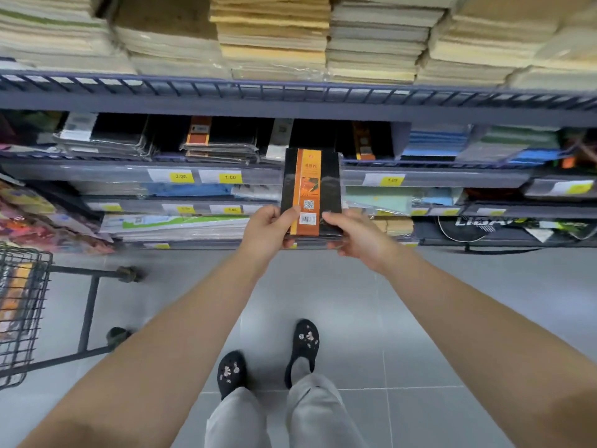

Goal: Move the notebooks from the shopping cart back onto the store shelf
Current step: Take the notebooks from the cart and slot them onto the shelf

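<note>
**While Both Hands Grip It, a Black Notebook (311, 189) Hangs Before the Store Shelf (290, 105)**

Though the frame is somewhat blurred, the black notebook shows clearly at centre. It is upright, wrapped in clear plastic, with an orange band down its front carrying a QR code and a barcode. At its lower edge it looks thick, like several bound together, but I cannot tell for sure. The left hand (268, 227) grips its lower left corner, thumb pressed on the cover and fingers curled behind. The right hand (358, 240) grips the lower right corner in the same way, thumb on top and fingers curled underneath.

The notebook is held in the air in front of the shelf. Its top edge overlaps the tier where similar black notebooks (223, 137) with orange bands lie in flat piles. Whether it touches that tier cannot be told. Yellow price tags (181, 176) run along the shelf edges to either side. The tier above holds tall stacks of cream and tan paper goods (274, 43).

The wire shopping cart (22, 312) stands at the far left on the grey tiled floor (420, 318), well apart from the notebook. Something orange lies inside it, too blurred to name. Below the arms are two dark patterned slippers (231, 371) and grey trouser legs.
</note>
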{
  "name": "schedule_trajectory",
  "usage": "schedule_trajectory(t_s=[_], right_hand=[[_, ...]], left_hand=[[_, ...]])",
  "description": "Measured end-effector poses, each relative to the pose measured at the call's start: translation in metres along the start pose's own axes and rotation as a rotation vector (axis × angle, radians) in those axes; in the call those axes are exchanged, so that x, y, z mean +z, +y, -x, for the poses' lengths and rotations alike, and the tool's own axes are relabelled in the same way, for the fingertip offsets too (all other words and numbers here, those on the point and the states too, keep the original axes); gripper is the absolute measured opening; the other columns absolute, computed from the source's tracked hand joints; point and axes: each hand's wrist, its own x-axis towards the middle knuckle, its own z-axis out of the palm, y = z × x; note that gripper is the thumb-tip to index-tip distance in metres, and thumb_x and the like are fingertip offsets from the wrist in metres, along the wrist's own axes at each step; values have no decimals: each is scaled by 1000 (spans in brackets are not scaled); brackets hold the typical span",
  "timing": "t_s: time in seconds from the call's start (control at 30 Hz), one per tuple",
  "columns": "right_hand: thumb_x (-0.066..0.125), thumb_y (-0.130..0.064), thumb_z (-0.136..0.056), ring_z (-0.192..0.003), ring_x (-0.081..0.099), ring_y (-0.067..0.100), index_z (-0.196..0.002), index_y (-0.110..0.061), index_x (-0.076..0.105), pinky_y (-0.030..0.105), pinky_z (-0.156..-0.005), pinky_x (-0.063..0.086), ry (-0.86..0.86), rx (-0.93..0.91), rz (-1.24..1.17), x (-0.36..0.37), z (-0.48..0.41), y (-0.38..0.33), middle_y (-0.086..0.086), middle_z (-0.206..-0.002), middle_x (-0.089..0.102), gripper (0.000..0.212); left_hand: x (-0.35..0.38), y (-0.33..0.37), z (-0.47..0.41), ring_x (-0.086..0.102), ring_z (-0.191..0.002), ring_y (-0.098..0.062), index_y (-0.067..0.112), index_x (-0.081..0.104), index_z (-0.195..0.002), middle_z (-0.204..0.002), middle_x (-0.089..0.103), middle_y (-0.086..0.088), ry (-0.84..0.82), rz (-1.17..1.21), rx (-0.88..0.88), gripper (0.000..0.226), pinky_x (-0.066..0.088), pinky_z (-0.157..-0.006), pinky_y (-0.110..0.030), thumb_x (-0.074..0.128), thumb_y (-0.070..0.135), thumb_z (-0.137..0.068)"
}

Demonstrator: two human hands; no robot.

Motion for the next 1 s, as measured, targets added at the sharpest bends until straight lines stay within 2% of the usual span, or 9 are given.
schedule_trajectory(t_s=[0.1,0.2,0.27,0.37,0.47,0.53,0.63,0.7,1.0], right_hand=[[55,-38,-94,-50,56,11,-104,-17,61,20,-47,39,41,17,-32,-23,13,7,4,-67,69,24],[53,-34,-96,-46,46,7,-106,-14,60,16,-44,37,70,-28,-162,-49,7,5,1,-58,60,23],[53,-32,-96,-47,42,6,-113,-12,58,15,-44,36,85,-47,-200,-64,-5,2,-1,-58,55,27],[53,-32,-96,-45,37,4,-113,-15,58,14,-42,32,120,-32,-195,-84,-31,-7,-3,-59,50,24],[60,-36,-92,-45,32,4,-111,-18,59,14,-41,30,216,37,-258,-96,-59,-14,-3,-63,46,26],[68,-37,-86,-47,36,4,-107,-19,61,14,-43,35,316,51,-412,-98,-69,-11,-4,-65,46,28],[73,-31,-82,-60,51,5,-107,-15,63,16,-57,49,351,27,-625,-93,-73,2,-1,-88,63,31],[70,-30,-85,-67,57,7,-109,-14,61,18,-63,52,303,17,-620,-87,-74,9,2,-101,68,31],[62,-28,-91,-82,65,11,-96,-14,61,22,-74,55,350,-85,-560,-81,-95,-6,1,-90,70,14]], left_hand=[[31,2,-5,65,-70,-13,13,51,-82,-79,68,0,-74,-33,30,26,51,-54,-18,61,36,-91],[53,6,-13,69,-74,-8,19,56,-100,-89,69,3,-141,-4,23,19,53,-59,-16,46,35,-99],[56,2,-27,67,-94,-13,23,55,-115,-109,65,1,-139,-40,-1,23,51,-68,-19,38,33,-102],[42,-17,-58,45,-129,-19,23,42,-142,-145,44,-1,-102,-402,87,40,41,-90,-22,36,27,-102],[28,-34,-87,15,-146,-21,17,17,-153,-160,14,-7,-110,-879,267,62,21,-115,-30,44,17,-97],[31,-40,-100,-2,-149,-23,19,0,-153,-162,-6,-6,-81,-1097,252,77,13,-119,-43,49,22,-94],[40,-44,-115,-18,-146,-26,20,-19,-150,-157,-28,-7,-42,-1327,169,95,1,-118,-46,54,30,-91],[45,-45,-125,-22,-145,-28,17,-25,-148,-154,-33,-9,-20,-1402,136,98,-2,-117,-46,53,37,-90],[48,-52,-136,-23,-144,-29,18,-28,-146,-149,-41,-11,-18,-1476,92,98,-4,-117,-48,48,45,-91]])
